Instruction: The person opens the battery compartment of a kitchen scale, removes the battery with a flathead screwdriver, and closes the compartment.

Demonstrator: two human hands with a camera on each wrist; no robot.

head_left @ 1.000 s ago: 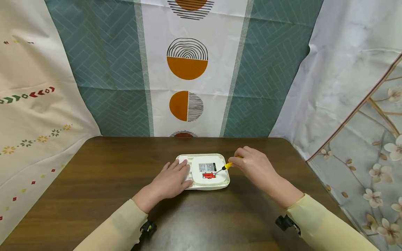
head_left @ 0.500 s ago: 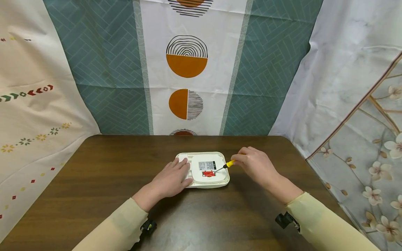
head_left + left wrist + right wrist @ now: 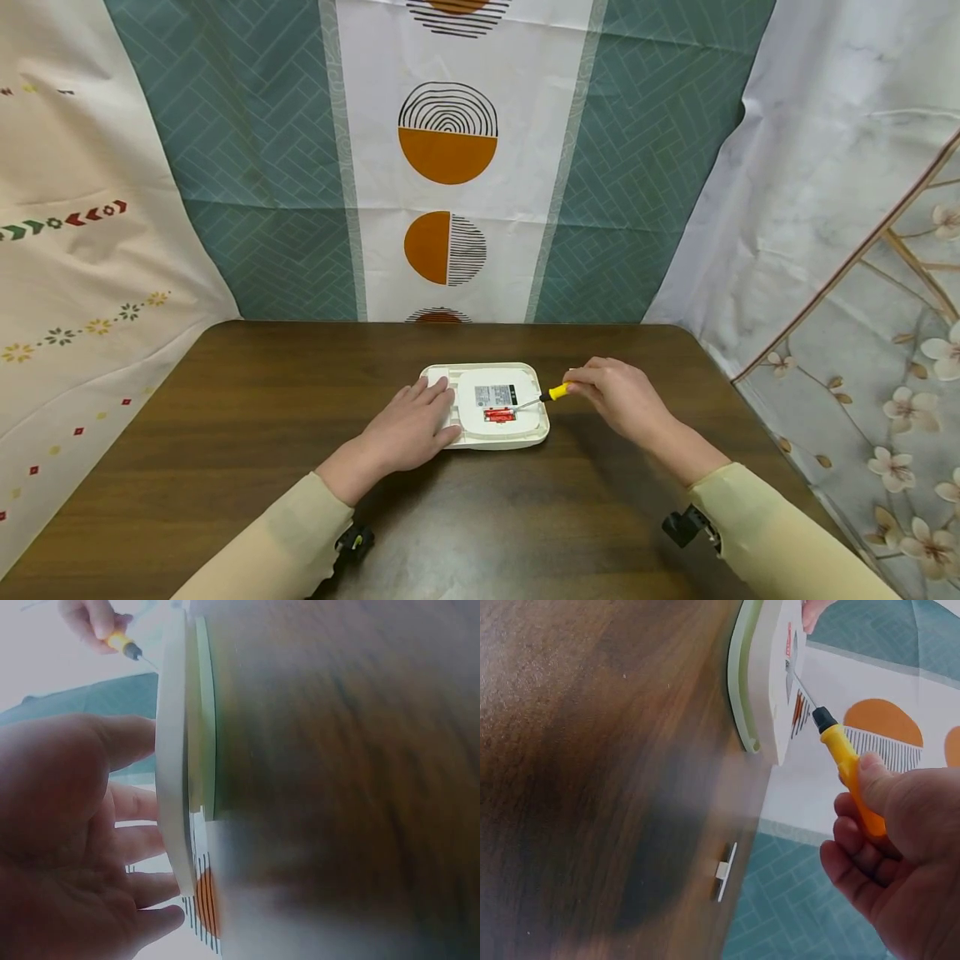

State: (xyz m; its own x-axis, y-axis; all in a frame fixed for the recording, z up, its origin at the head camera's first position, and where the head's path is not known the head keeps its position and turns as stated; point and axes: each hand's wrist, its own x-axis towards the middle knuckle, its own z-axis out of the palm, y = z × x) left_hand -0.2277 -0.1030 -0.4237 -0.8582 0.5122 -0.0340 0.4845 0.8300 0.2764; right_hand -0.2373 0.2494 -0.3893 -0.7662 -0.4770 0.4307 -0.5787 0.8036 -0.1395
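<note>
A white device [image 3: 468, 379] with a pale green side, perhaps a kitchen scale, lies underside up on the table. A grey printed label [image 3: 492, 397] sits above its uncovered battery compartment, which holds red batteries [image 3: 499, 415]. My left hand [image 3: 411, 427] rests flat on the device's left end, fingers extended. My right hand [image 3: 618, 398] grips a screwdriver [image 3: 846, 759] by its yellow handle, thumb along it. The thin shaft slants down to the left, its tip at the right end of the batteries. In the left wrist view, my left fingers [image 3: 139, 844] reach over the device's edge.
The dark wooden table [image 3: 315, 367] has rounded back corners. A small thin white piece with a tab [image 3: 724, 871] lies on it, seen in the right wrist view. Patterned cloths [image 3: 637, 167] hang behind the table and at both sides.
My right hand has shifted a little to the right and the screwdriver lies at a lower slant, its tip still at the batteries' right end. My left hand stays on the device.
</note>
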